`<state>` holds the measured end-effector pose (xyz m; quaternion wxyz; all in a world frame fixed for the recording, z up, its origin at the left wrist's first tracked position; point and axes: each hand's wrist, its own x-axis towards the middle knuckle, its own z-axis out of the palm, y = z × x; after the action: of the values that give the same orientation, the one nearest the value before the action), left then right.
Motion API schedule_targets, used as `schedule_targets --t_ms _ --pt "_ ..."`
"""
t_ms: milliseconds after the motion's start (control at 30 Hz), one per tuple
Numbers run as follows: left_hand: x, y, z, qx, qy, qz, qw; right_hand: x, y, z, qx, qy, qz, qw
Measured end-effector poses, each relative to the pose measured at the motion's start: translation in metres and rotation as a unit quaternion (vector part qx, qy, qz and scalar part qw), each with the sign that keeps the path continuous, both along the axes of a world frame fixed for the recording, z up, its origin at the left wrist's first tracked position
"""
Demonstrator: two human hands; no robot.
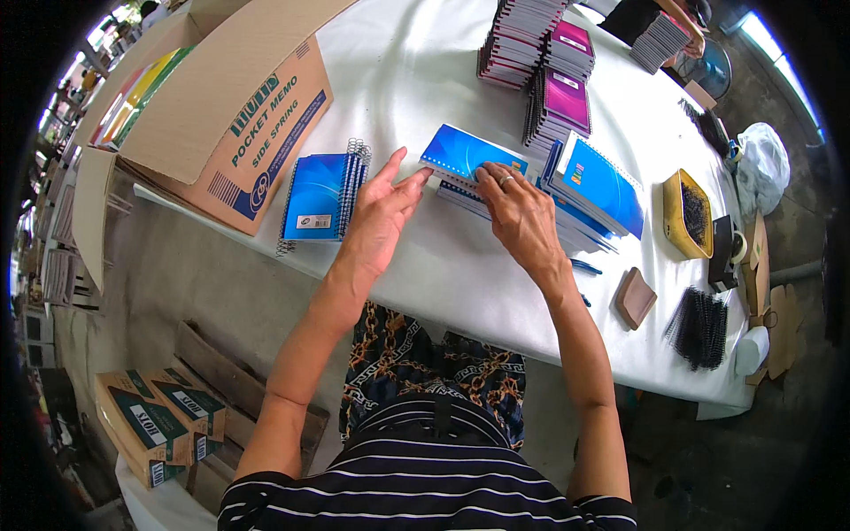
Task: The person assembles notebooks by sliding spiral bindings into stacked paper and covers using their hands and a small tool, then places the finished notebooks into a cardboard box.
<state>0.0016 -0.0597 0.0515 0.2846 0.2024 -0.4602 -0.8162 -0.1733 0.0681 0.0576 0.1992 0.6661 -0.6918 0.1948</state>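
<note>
A blue pocket notepad [460, 148] with a row of punched holes along its near edge lies at the middle of the table; no coil shows in it. Beneath it are more blue pads, partly hidden. My right hand [521, 212], a ring on one finger, grips this pad with bent fingers pressed on its cover; the thumb is hidden. Beside the pad's left end is my left hand [382, 212], thumb and fingers apart, fingertips at the pad's corner. To its left sit coil-bound blue notepads [314, 196]. Another stack of blue notepads [591, 181] leans right of my right hand.
An open cardboard box [266, 133] stands left. Purple notepads [564, 97] are piled at the back. On the right are a yellow tub [677, 212] of small dark pieces, black coils [699, 327], a brown block [635, 299] and a pen [586, 266]. Another person's hand [693, 42] holds notepads.
</note>
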Motion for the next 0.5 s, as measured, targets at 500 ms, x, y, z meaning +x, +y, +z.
schedule_targets --t_ms 500 --pt "-0.015 0.043 0.036 -0.449 0.000 0.089 0.889 0.007 -0.001 0.071 -0.212 -0.184 -0.104 0.954"
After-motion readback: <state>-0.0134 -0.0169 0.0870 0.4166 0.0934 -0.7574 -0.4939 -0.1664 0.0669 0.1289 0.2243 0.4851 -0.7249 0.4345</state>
